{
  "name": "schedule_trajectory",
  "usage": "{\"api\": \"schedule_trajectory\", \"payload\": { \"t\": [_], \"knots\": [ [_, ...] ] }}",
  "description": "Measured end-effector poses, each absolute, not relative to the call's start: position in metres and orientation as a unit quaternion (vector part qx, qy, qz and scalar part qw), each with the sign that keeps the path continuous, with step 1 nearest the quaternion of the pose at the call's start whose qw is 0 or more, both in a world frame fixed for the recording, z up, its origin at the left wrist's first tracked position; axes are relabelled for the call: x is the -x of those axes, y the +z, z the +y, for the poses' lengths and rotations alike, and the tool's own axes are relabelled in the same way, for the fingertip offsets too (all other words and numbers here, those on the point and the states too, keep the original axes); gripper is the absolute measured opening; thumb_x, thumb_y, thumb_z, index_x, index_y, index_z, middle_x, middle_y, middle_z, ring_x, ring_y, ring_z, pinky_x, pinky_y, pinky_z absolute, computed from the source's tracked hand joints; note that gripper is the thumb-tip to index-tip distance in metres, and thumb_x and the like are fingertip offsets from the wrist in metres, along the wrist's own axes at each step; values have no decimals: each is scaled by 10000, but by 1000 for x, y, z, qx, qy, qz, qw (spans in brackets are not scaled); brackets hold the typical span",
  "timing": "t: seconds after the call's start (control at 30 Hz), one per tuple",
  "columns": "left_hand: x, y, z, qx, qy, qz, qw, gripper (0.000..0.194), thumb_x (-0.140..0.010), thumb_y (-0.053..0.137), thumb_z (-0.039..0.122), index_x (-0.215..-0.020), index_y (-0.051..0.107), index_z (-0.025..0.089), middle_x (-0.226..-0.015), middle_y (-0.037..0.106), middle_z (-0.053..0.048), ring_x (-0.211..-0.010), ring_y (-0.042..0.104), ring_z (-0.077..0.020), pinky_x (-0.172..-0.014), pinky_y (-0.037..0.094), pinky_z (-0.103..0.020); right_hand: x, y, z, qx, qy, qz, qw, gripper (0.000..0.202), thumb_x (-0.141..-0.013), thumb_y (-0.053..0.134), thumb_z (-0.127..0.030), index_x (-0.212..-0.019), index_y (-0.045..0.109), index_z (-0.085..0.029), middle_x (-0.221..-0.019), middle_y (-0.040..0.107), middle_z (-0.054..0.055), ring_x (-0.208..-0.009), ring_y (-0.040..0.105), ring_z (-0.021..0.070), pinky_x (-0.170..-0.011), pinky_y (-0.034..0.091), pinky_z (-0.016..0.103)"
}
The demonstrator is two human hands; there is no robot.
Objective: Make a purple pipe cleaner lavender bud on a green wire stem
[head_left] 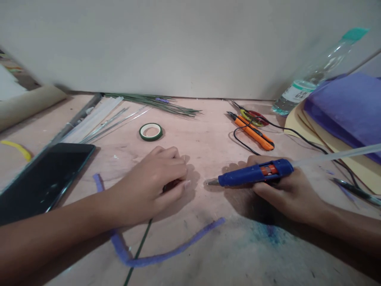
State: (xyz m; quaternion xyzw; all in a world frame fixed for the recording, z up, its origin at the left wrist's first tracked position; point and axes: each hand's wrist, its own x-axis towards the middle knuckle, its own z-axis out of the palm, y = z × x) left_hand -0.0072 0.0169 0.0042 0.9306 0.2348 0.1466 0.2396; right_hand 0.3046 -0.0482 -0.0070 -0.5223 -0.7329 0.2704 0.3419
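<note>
My right hand (285, 190) is wrapped round a blue hot glue gun (241, 176), its metal nozzle pointing left and a long clear glue stick (336, 155) coming out of its rear. My left hand (162, 176) rests on the table with fingers curled and thumb pressed in; whatever is between them is hidden. A thin green stem (143, 241) runs up under this hand towards the fingers. Across the stem lies a bent purple strip (175, 251), passing beneath my left forearm. The nozzle tip is a short way right of my left fingertips, apart from them.
Green tape (151, 132), green stems (149, 101) and clear glue sticks (92, 119) lie behind; a phone (50, 174) is left. Right are an orange cutter (254, 133), scissors (253, 117), a black cord (300, 137), a pen (357, 192), purple sheets (348, 107) and a bottle (312, 79).
</note>
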Motion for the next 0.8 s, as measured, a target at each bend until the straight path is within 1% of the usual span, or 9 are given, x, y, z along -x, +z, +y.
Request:
{"api": "schedule_trajectory", "payload": {
  "t": [0.13, 0.2, 0.3, 0.37, 0.47, 0.57, 0.7, 0.8],
  "knots": [
    [7, 4, 17, -932, 140, 235, 239, 298, -1077, 472, 155, -791, 541, 199, -803, 557, -20, -851, 472, -238, -799, 297, -401, -308, -10, -49, 510, 268, -742, 344, 241, -857, 618, -170, -924, 840, -234, -921, 849, 44, -844, 830, 267, -773, 647, 360],
    [6, 5, 17, -932, 140, 235, 239, 293, -1073, 471, 150, -791, 537, 199, -804, 553, -19, -852, 471, -237, -799, 296, -401, -309, -11, -50, 512, 270, -739, 344, 231, -861, 618, -164, -921, 828, -239, -954, 853, 45, -870, 834, 272, -780, 644, 358],
    [6, 5, 15, -931, 145, 234, 239, 295, -1072, 470, 149, -787, 528, 201, -804, 552, -17, -838, 466, -234, -793, 291, -399, -310, -12, -51, 516, 257, -735, 358, 191, -851, 615, -145, -833, 772, -252, -836, 786, -1, -766, 777, 212, -711, 592, 303],
    [6, 5, 15, -931, 145, 233, 240, 293, -1075, 469, 150, -794, 539, 199, -811, 560, -19, -845, 471, -235, -797, 294, -399, -310, -12, -51, 513, 248, -736, 367, 183, -846, 613, -130, -801, 738, -255, -765, 719, -31, -689, 704, 169, -671, 543, 275],
    [6, 4, 16, -931, 142, 233, 242, 287, -1068, 472, 136, -796, 541, 197, -810, 559, -17, -847, 471, -234, -799, 294, -399, -309, -11, -51, 511, 251, -734, 369, 173, -840, 623, -115, -738, 669, -246, -684, 633, -50, -594, 594, 135, -605, 476, 263],
    [6, 4, 17, -931, 141, 234, 242, 284, -1071, 478, 138, -801, 546, 195, -820, 563, -19, -849, 467, -234, -796, 293, -400, -308, -10, -51, 516, 259, -728, 370, 173, -844, 629, -131, -715, 653, -244, -646, 595, -42, -556, 552, 142, -558, 439, 275],
    [6, 4, 17, -931, 142, 234, 243, 293, -1073, 477, 142, -791, 536, 196, -815, 559, -19, -849, 466, -234, -800, 296, -401, -309, -11, -52, 524, 253, -728, 362, 153, -846, 631, -151, -733, 671, -246, -671, 612, -35, -594, 587, 156, -593, 459, 286],
    [6, 5, 16, -931, 140, 234, 242, 286, -1074, 476, 144, -800, 542, 195, -817, 563, -18, -846, 467, -233, -795, 296, -398, -311, -14, -53, 528, 247, -727, 362, 147, -851, 633, -160, -735, 652, -248, -667, 577, -45, -582, 560, 146, -578, 430, 285]
  ]
}}
